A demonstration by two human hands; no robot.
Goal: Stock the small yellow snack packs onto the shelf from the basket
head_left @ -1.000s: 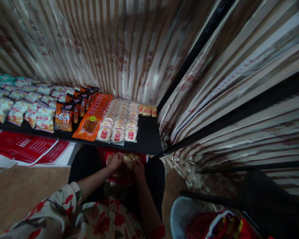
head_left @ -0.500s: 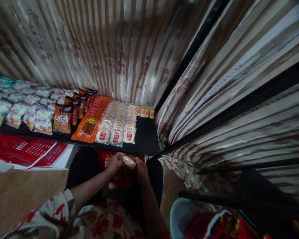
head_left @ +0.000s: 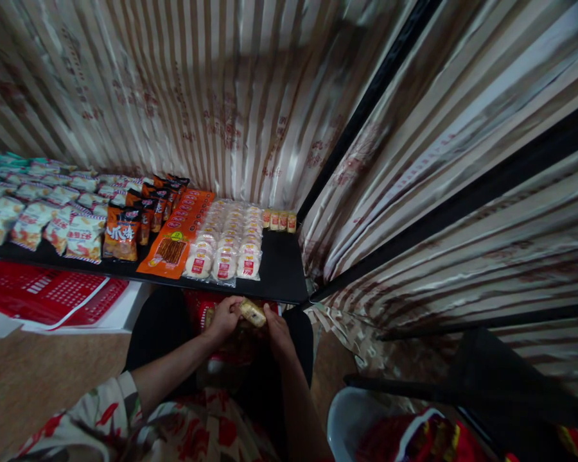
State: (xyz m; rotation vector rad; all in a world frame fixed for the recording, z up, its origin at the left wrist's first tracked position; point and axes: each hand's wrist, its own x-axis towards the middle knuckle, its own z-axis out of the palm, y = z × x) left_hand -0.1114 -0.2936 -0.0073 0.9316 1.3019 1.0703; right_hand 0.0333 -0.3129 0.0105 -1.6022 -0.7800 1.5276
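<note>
Between my two hands, just below the front edge of the black shelf (head_left: 282,266), is a small wrapped snack roll (head_left: 253,313) in clear, yellowish packaging. My left hand (head_left: 225,316) pinches its left end. At its right end, my right hand (head_left: 278,328) has its fingers closed on the wrapper. Under the hands a red basket (head_left: 205,308) shows between my knees, partly hidden, with similar packs in it. Several small yellowish packs (head_left: 282,221) stand in a row at the shelf's far right corner. Left of them lie rows of round white crackers (head_left: 224,256) in clear wrappers.
Farther left on the shelf are an orange snack bag (head_left: 173,240), black-and-orange bags (head_left: 121,234) and rows of white snack bags (head_left: 33,224). A red perforated basket (head_left: 52,292) sits below at left. A pale bucket (head_left: 340,417) holds red packaging. Striped curtains and black poles (head_left: 395,250) border the right.
The snack roll has turned slightly in my fingers, and its side now shows more plainly. Both hands stay in nearly the same place. The view has shifted a little.
</note>
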